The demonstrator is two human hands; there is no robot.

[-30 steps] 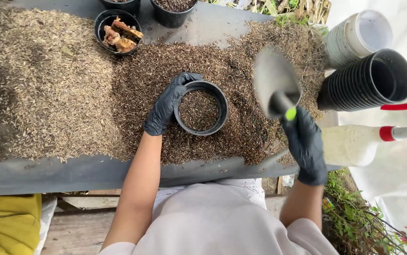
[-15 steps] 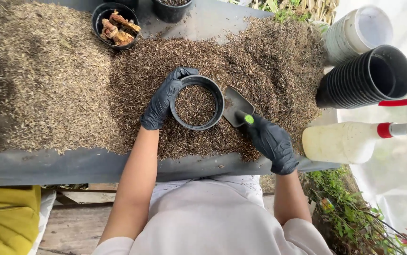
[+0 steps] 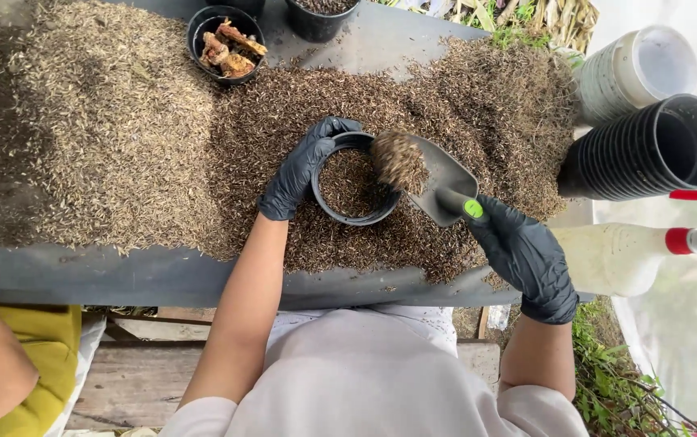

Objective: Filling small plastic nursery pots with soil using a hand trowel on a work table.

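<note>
Grey surface (image 3: 381, 40) carries the husk mix. Your left hand (image 3: 300, 170) clamps the black pot's (image 3: 352, 188) rim. Right hand (image 3: 526, 255) is closed on the scoop (image 3: 429, 174): long axis diagonal, loaded blade pointing up-left over the pot.

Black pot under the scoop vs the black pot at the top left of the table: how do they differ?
The held pot contains fine brown husk mix; the far pot holds chunky orange-brown pieces. The left hand grips the held pot's rim, while the far pot stands untouched. The held pot sits on the dark husk pile with the right hand tipping a loaded scoop over it; nothing is over the far pot. Both are round black plastic pots, upright.
</note>
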